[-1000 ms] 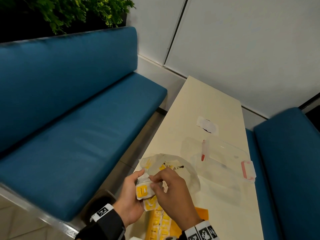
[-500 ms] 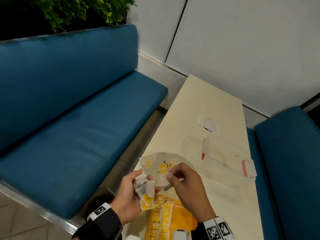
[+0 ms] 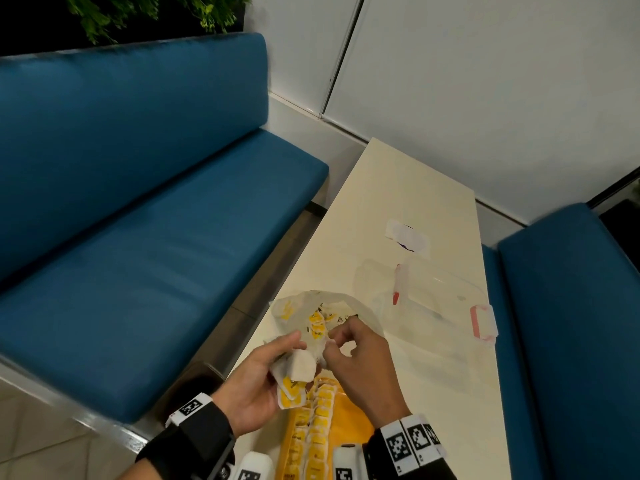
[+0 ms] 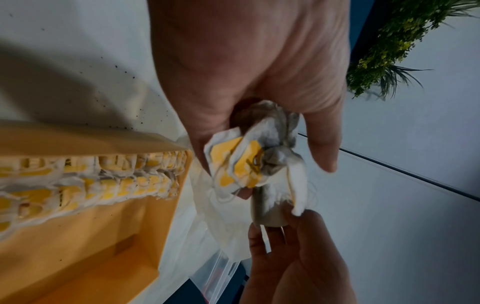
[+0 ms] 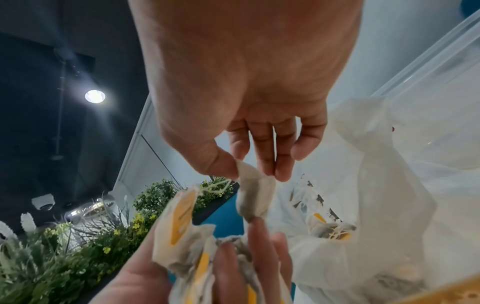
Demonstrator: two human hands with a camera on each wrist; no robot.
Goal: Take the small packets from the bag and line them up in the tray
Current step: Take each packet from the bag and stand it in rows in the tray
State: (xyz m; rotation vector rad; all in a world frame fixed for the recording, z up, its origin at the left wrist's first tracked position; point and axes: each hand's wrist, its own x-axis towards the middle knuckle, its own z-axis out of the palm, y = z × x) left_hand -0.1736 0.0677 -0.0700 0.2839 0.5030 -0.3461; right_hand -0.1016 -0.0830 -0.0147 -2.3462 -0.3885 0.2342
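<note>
L hand (image 3: 258, 377) clutches a tea-bag bunch (image 4: 240, 162) as a ready stock while R hand (image 3: 356, 355) pinches one tea bag (image 5: 255, 197) free, w/ yellow tray (image 3: 353, 424) at 6 o'clock for lining up.

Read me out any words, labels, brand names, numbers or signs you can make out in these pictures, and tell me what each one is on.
No text here can be read.
Packets: dark print on the yellow tags, too blurred to read.
Bag: dark marks, illegible.
Sticker on the table: dark printed shape, no legible words.
Wrist bands: black-and-white square code markers, no letters or numbers.
</note>
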